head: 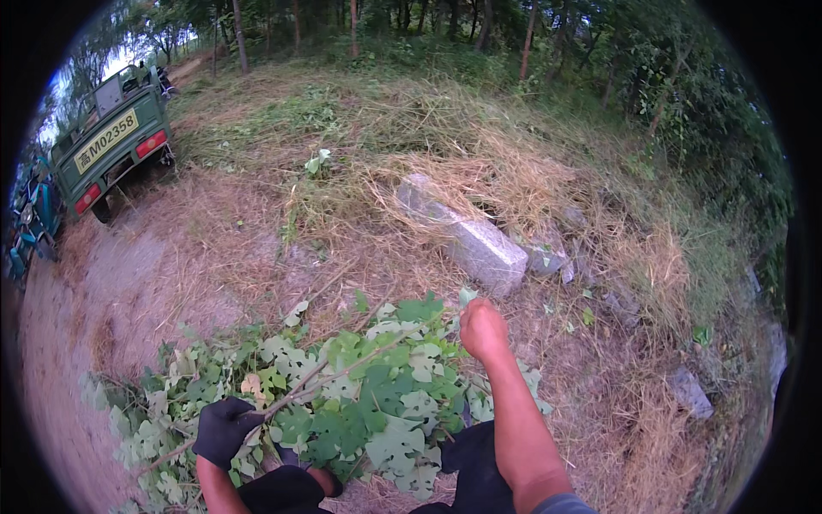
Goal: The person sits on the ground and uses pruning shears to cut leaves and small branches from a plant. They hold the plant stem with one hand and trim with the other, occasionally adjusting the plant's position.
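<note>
My left hand (225, 432), in a black glove, is closed around a thin woody branch (302, 389) at the lower left. The branch slants up to the right across a pile of leafy cut branches (385, 392) with lobed green leaves, many with holes in them. My right hand (483, 327) is bare and stands at the pile's right edge with its fingers curled. A pale leaf (467, 295) shows at its fingertips; whether the fingers grip it or a stem cannot be told. The pile lies in front of my legs and partly hides my feet.
A long stone block (491, 254) lies in dry grass just beyond my right hand, with broken stones (552, 260) beside it. Another stone (690, 392) lies at the right. A green cargo tricycle (112, 138) and a blue vehicle (35, 212) stand at upper left; trees line the back.
</note>
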{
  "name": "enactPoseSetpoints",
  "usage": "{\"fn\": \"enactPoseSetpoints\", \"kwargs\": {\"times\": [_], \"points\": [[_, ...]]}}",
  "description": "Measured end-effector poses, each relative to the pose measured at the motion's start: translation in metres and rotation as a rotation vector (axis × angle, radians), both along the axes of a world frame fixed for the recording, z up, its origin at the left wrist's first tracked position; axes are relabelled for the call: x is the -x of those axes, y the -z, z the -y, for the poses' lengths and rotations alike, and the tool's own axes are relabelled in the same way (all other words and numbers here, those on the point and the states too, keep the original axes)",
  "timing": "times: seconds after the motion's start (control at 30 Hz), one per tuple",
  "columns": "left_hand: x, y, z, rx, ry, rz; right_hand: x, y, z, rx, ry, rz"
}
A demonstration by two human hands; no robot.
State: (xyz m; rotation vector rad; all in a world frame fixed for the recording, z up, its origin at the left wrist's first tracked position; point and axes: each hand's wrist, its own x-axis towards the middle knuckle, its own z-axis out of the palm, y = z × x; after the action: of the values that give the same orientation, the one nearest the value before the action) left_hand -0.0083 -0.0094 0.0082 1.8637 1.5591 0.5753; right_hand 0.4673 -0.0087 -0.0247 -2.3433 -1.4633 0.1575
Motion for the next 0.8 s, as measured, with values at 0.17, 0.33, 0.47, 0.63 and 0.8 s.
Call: {"fn": "enactPoseSetpoints", "kwargs": {"times": [0.17, 0.33, 0.47, 0.63, 0.8], "points": [[-0.004, -0.004, 0.001, -0.018, 0.026, -0.002, -0.002, 0.019, -0.002, -0.037, 0.014, 0.022], [-0.013, 0.002, 0.005, -0.02, 0.096, 0.109, -0.01, 0.032, -0.007, -0.219, 0.137, 0.037], [-0.008, -0.003, -0.002, 0.028, 0.071, 0.066, -0.069, 0.05, 0.005, -0.413, 0.306, -0.272], [0.003, -0.006, -0.001, 0.081, -0.025, 0.149, -0.01, 0.008, 0.004, -0.161, 0.173, -0.943], [0.002, -0.007, 0.001, 0.096, -0.017, 0.115, 0.005, -0.022, 0.01, -0.061, 0.124, -0.905]]}}
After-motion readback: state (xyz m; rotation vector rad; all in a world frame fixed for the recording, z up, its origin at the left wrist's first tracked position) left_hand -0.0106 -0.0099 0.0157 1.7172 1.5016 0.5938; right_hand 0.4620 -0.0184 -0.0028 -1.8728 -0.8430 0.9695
